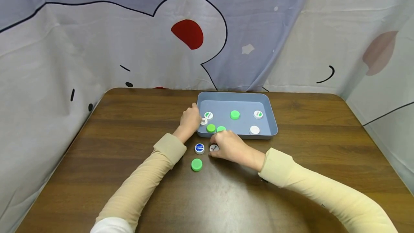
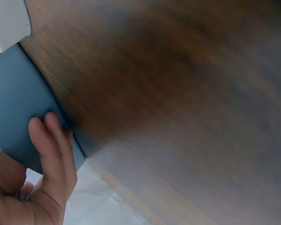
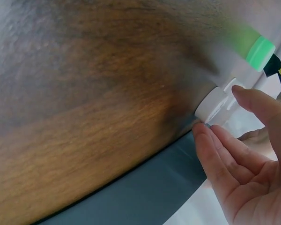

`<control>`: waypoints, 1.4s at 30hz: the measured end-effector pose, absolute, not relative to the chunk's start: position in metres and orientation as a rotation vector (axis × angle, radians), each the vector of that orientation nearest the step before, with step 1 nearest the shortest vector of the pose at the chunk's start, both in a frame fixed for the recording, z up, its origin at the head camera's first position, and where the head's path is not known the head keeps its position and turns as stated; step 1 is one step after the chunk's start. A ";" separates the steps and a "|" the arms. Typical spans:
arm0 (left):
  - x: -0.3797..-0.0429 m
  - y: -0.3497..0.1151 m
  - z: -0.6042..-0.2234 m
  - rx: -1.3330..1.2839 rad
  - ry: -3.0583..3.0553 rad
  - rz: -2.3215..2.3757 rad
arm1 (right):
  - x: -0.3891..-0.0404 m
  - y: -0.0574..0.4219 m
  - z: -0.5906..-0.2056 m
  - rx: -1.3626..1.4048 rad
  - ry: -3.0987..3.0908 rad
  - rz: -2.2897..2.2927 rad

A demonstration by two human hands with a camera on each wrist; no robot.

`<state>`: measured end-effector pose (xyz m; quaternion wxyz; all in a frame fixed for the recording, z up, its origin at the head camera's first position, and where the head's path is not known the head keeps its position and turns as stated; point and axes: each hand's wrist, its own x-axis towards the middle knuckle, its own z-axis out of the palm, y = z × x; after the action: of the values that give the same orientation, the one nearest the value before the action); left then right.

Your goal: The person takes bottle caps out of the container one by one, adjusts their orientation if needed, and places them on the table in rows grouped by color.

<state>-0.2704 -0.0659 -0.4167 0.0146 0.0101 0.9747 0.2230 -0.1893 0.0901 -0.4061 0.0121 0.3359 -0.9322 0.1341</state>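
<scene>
At the left, a broad stretch of the wooden table [image 1: 123, 125] ran from its slanting side edge to the left hand [image 1: 189, 119]. That hand gripped the left wall of the blue tray [image 1: 220, 106], fingers along the outside, thumb across the rim. Just inside lay a green-printed cap [image 1: 208, 115] and, right beside the hand, a small-marked white cap [image 1: 203, 121]. In front of the tray sat a blue-and-white cap [image 1: 199, 148] and, nearer the person, a green cap [image 1: 196, 165], wood between them. Next to these, close to the near wall, the right hand [image 1: 231, 146] had thumb and fingers around a dark-marked cap [image 1: 214, 148] on the table; I couldn't tell how firmly the thumb pressed. Inside that wall were a lime cap [image 1: 211, 128] and a partly hidden mint cap [image 1: 221, 129]. A middle green cap [image 1: 235, 114] had tray floor all round it. Near the right wall, more floor separated a second printed cap [image 1: 258, 114] from a plain white cap [image 1: 254, 130]; beyond, wood reached the table's right edge.
</scene>
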 end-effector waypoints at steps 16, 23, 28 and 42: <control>-0.268 -0.067 -0.415 0.042 3.041 0.702 | -0.197 0.094 -0.388 1.096 -2.770 0.501; -0.269 -0.067 -0.416 0.029 3.032 0.697 | -0.203 0.098 -0.382 1.067 -2.724 0.513; -0.268 -0.067 -0.416 0.032 3.025 0.697 | -0.208 0.102 -0.377 1.037 -2.729 0.507; -0.269 -0.066 -0.416 0.039 3.021 0.702 | -0.228 0.115 -0.358 0.882 -2.825 0.521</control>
<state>-0.2692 -0.0658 -0.4156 0.0198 0.0124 0.9738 0.2261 -0.2284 0.1145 -0.3577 0.0683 0.2930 -0.9378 0.1731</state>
